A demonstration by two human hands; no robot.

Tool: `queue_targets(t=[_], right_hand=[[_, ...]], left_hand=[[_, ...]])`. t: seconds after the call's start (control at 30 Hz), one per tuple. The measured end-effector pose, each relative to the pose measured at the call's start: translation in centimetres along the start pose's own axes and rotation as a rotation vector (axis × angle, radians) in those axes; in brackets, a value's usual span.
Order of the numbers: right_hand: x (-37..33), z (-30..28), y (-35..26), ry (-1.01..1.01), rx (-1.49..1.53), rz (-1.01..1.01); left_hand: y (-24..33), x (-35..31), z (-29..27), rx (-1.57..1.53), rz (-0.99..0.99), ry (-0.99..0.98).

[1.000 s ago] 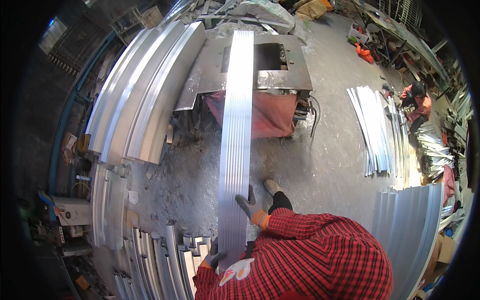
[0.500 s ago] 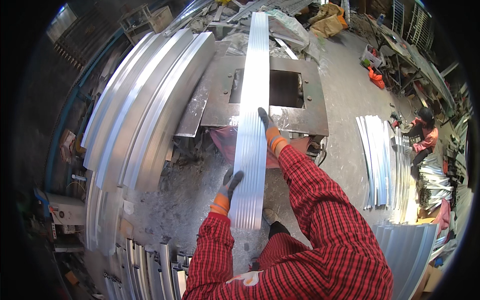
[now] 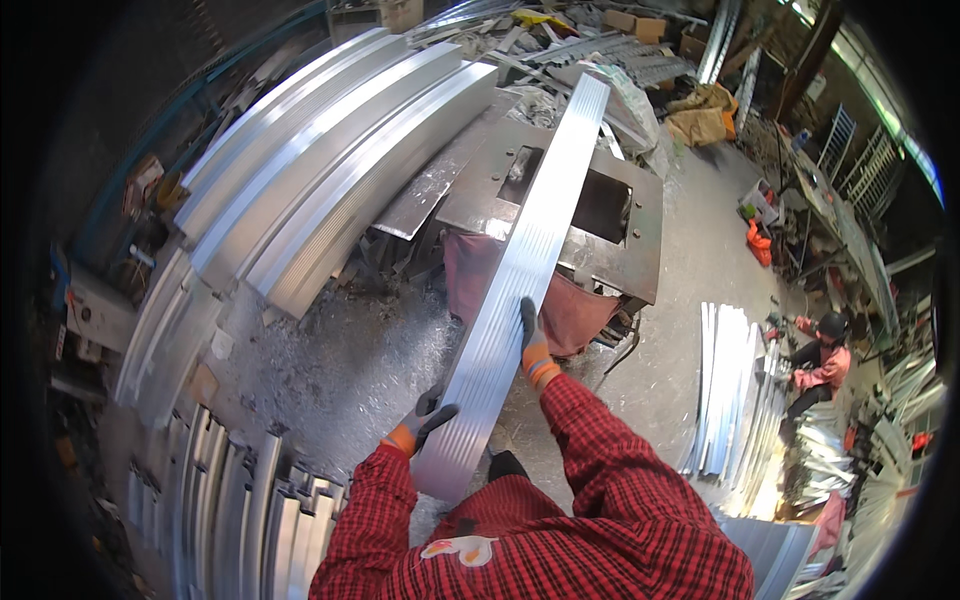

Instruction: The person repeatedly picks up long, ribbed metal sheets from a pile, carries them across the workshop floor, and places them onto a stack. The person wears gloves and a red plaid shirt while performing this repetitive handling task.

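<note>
A long silvery ribbed metal profile [image 3: 530,255] slants from near my body up to the far right, lying across the opening of a steel machine table [image 3: 480,200]. My left hand [image 3: 427,416], in a grey and orange work glove, grips its left edge close to the near end. Farther along, my right hand [image 3: 535,340], gloved alike, holds the right edge. The fingers of both hands partly go out of sight under the profile. A dark red cloth [image 3: 575,318] hangs from the table's front, partly behind the profile.
Large stacks of similar profiles [image 3: 340,170] stand at the left, with upright metal lengths [image 3: 260,510] at the lower left. At the right, a person [image 3: 822,360] crouches by a bundle of bright strips [image 3: 722,390]. A brown sack [image 3: 703,115] and scrap lie beyond the table.
My view has turned, and the profile now slants to the right instead of pointing nearly straight ahead. Its near end has shifted left and nearer to me. Both hands keep hold of it.
</note>
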State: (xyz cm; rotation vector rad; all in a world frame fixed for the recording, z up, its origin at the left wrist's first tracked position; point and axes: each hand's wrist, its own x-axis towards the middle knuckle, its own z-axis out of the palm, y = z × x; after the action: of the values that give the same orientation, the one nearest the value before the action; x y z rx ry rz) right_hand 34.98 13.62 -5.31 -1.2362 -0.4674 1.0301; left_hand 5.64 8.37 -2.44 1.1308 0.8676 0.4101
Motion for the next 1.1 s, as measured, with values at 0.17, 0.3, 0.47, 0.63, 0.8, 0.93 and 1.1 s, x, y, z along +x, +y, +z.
queue_targets(t=[0.17, 0.3, 0.47, 0.63, 0.8, 0.93, 1.1], right_hand=[[-14.4, 0.6, 6.0, -0.011, 0.053, 0.259], [-23.1, -0.4, 16.2, -0.085, -0.352, 0.041], [-35.0, 4.8, 7.3, -0.085, -0.461, 0.33], [-35.1, 2.8, 8.9, -0.192, 0.135, 0.585], [-23.5, -0.8, 9.9, -0.325, -0.547, -0.184], [-10.9, -2.0, 7.7, -0.279, -1.032, -0.681], [5.6, -7.1, 3.3, -0.217, -1.245, -0.695]], left_hand=[[-8.5, -12.0, -2.7, -0.123, -0.104, -0.022], [-14.6, -22.1, -4.9, -0.185, -0.111, -0.032], [-17.0, -31.2, -6.0, -0.014, -0.151, 0.007], [-16.1, -33.8, -6.6, 0.215, -0.115, 0.034], [-2.9, -25.9, -3.4, 0.065, -0.231, 0.022], [-1.3, -14.7, -0.5, 0.273, -0.111, -0.065], [6.8, -1.2, 4.7, 0.096, -0.155, -0.099]])
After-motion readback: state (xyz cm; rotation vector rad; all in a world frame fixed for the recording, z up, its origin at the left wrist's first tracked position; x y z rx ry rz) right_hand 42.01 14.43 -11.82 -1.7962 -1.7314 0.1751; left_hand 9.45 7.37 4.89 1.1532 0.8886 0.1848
